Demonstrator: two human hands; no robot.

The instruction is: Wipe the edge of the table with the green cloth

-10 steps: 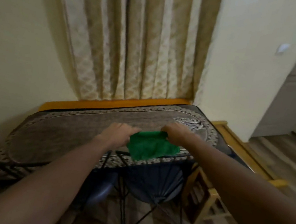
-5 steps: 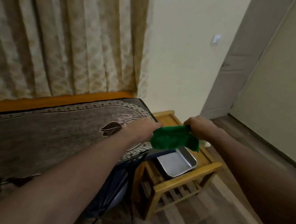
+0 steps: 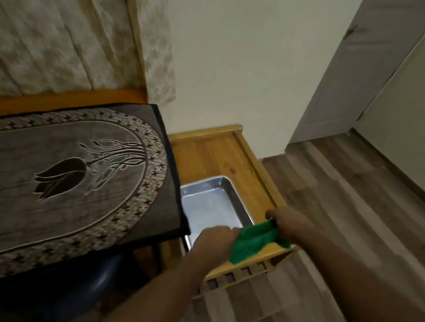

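Green cloth [image 3: 254, 240], pinched taut between left hand [image 3: 214, 239] and right hand [image 3: 288, 224], hangs above the low wooden table [image 3: 217, 156] at four o'clock of the metal tray [image 3: 210, 204]; next, press it onto the edge.

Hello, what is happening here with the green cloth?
A person holds a green cloth stretched between both hands: left hand, right hand. The cloth hangs over the near edge of a low wooden table, beside a metal tray on it. I cannot tell if the cloth touches the wood. A larger table with a patterned cover stands to the left.
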